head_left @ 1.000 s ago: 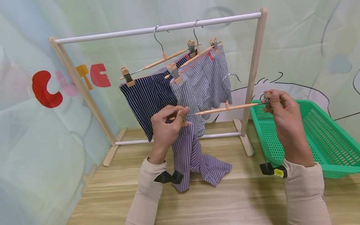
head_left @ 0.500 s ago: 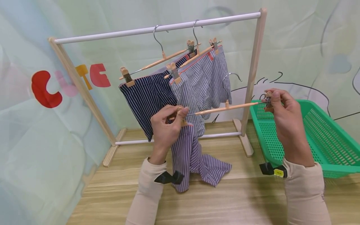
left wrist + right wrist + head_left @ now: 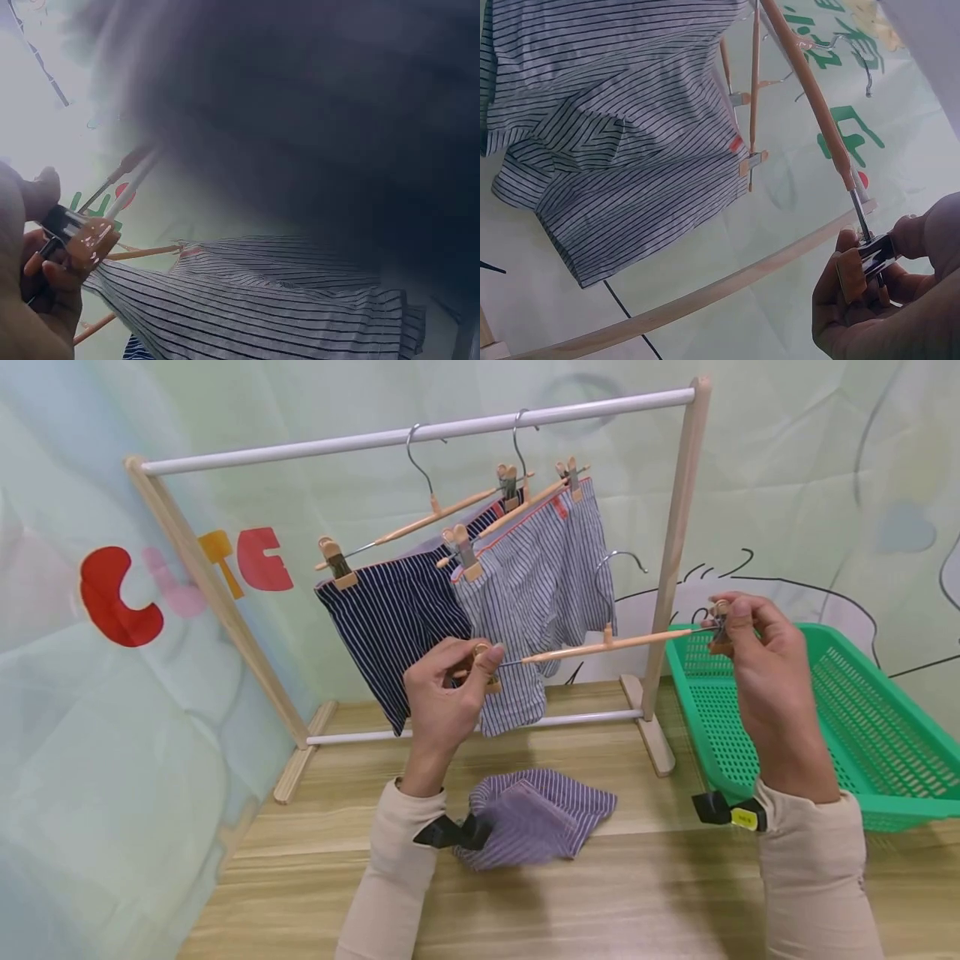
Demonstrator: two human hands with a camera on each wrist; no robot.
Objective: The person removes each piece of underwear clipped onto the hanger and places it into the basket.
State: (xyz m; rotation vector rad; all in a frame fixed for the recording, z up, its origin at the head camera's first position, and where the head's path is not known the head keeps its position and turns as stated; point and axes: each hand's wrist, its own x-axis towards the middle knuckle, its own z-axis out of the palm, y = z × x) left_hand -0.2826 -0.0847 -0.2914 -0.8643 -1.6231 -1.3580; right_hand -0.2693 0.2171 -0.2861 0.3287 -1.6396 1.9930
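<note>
At twelve o'clock on the desk (image 3: 637,893), the garment rack (image 3: 678,527) is standing just behind the work, so a careless swing could be knocking its hanging navy striped shorts (image 3: 390,618) and pale striped shorts (image 3: 517,602); the green basket (image 3: 911,810) is resting at about three o'clock, near the right wrist. The purple striped garment (image 3: 540,818) is lying crumpled on the desk at six o'clock, partly blurring and apart from the clips, so raising the held hanger (image 3: 585,651) now would likely be bringing it up bare. The left hand (image 3: 442,702) is pinching its nine-o'clock end clip (image 3: 482,653) between thumb and curled fingers, and the right hand (image 3: 768,668) is pinching the three-o'clock end clip (image 3: 721,612); uneven squeezing, or catching only a waistband's edge, could be letting cloth slip free. Counting down by size, the scene is showing one desk, one rack, one basket, three striped garments, two hands, three hangers and six clips, two per hanger.
</note>
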